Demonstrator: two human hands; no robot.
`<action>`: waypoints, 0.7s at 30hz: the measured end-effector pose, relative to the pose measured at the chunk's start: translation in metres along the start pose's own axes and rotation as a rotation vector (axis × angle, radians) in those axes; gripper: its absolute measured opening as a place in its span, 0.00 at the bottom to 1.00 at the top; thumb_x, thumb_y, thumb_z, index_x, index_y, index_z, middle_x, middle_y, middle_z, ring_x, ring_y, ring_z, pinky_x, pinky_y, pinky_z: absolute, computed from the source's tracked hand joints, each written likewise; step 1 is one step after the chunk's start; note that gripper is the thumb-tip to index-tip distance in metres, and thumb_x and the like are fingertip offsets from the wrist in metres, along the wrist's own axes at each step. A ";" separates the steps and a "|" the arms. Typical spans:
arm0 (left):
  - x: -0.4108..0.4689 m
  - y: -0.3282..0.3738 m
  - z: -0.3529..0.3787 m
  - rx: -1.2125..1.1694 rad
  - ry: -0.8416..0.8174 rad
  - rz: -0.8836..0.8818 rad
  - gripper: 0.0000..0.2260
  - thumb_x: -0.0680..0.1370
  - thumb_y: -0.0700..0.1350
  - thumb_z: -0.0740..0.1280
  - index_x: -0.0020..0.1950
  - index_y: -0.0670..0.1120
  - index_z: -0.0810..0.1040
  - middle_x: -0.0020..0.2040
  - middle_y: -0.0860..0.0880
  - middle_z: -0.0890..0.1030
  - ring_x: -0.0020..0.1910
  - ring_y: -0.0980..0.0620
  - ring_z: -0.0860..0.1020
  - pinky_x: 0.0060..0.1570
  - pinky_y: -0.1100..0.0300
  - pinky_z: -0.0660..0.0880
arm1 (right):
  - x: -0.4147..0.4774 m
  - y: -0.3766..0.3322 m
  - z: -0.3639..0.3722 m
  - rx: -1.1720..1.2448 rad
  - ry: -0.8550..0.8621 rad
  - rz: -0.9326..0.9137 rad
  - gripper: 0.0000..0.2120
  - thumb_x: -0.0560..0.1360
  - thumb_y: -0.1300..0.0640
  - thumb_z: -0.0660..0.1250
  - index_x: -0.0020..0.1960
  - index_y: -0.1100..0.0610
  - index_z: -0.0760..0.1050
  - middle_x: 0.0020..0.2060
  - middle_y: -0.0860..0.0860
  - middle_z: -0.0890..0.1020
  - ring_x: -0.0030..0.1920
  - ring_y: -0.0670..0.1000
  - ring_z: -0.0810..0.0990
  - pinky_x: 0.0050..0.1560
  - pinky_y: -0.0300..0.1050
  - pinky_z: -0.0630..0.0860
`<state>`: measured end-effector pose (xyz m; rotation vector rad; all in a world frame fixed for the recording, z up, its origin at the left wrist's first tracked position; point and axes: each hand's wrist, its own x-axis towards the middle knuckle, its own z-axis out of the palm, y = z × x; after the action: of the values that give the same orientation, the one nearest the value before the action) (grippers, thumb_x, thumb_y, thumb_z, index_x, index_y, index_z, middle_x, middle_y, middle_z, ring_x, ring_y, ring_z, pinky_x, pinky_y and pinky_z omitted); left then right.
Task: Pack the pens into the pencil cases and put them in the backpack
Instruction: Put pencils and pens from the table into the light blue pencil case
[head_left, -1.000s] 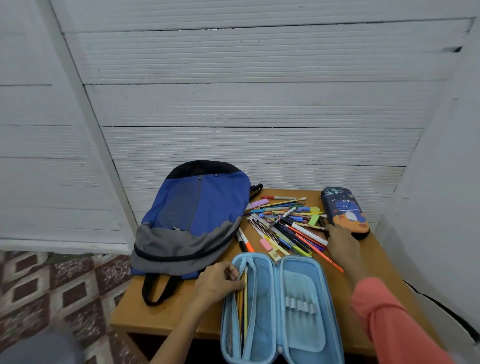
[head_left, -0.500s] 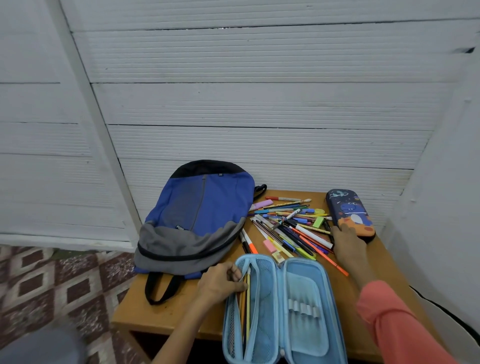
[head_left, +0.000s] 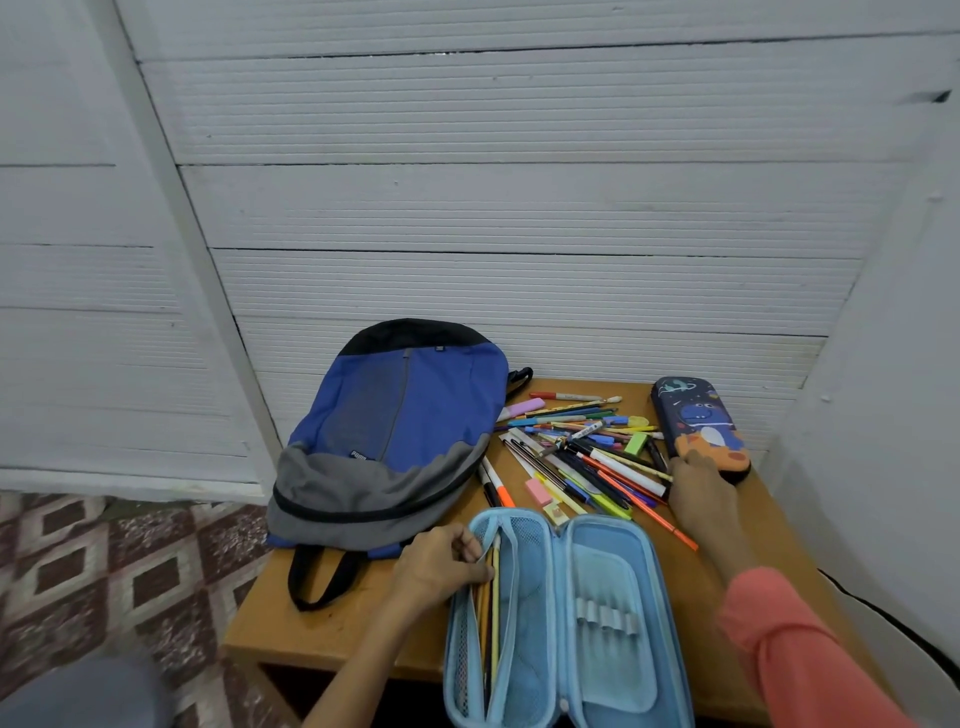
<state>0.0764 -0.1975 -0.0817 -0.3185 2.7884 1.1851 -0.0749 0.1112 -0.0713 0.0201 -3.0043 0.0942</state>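
**Head view: two cases in hand, and a heap of pens waiting**

Head camera, starting at the left: the blue-and-grey backpack (head_left: 395, 431) lies flat on the wooden table (head_left: 332, 623), zip shut as far as I can see, one strap hanging over the near edge. Next, the left hand (head_left: 441, 564), fingers curled, thumb and fingertips pinching the mesh pocket's edge on the light-blue pencil case (head_left: 602, 670). That case lies wide open and juts past the table's front edge, with a few pencils (head_left: 493, 597) already slotted in its left half.

Moving on, the pile of pens (head_left: 587, 457) sits loose between backpack and far case, markers and erasers tangled through it. Most of the packing looks unstarted!

Over to the right hand (head_left: 701, 493): fingers bent onto the near end of the dark space-print pencil case (head_left: 698, 426). Whether the thumb is clamped beneath, I cannot tell.

Now the dangers. Let go of that pocket and the overhanging blue case could tip off the table, spilling its pencils. Drag the dark case inward and the wrist, just beside the pile, may sweep the orange pen off the edge. A fingertip-only hold on that slick shell could slip too.
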 end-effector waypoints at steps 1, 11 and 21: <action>0.000 0.000 0.000 0.000 -0.003 0.000 0.10 0.67 0.51 0.78 0.40 0.53 0.78 0.39 0.55 0.82 0.41 0.58 0.80 0.47 0.58 0.77 | 0.000 0.001 0.000 0.029 0.012 0.019 0.14 0.78 0.63 0.59 0.63 0.58 0.72 0.60 0.55 0.73 0.62 0.55 0.70 0.48 0.48 0.74; -0.001 0.001 -0.001 0.016 0.002 0.005 0.10 0.67 0.51 0.78 0.40 0.54 0.78 0.40 0.56 0.82 0.41 0.59 0.79 0.47 0.59 0.76 | 0.000 0.005 -0.025 1.174 0.144 0.262 0.07 0.76 0.64 0.68 0.53 0.62 0.79 0.45 0.56 0.80 0.44 0.52 0.76 0.38 0.39 0.71; -0.009 0.006 -0.002 0.048 0.035 -0.021 0.11 0.67 0.52 0.78 0.37 0.54 0.76 0.38 0.57 0.81 0.41 0.59 0.79 0.38 0.62 0.69 | 0.000 -0.032 -0.093 1.518 0.667 0.137 0.04 0.77 0.55 0.66 0.48 0.47 0.78 0.38 0.49 0.80 0.33 0.47 0.78 0.34 0.44 0.76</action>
<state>0.0837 -0.1938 -0.0745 -0.3666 2.8309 1.1168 -0.0616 0.0856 0.0230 -0.0520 -1.6456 1.8260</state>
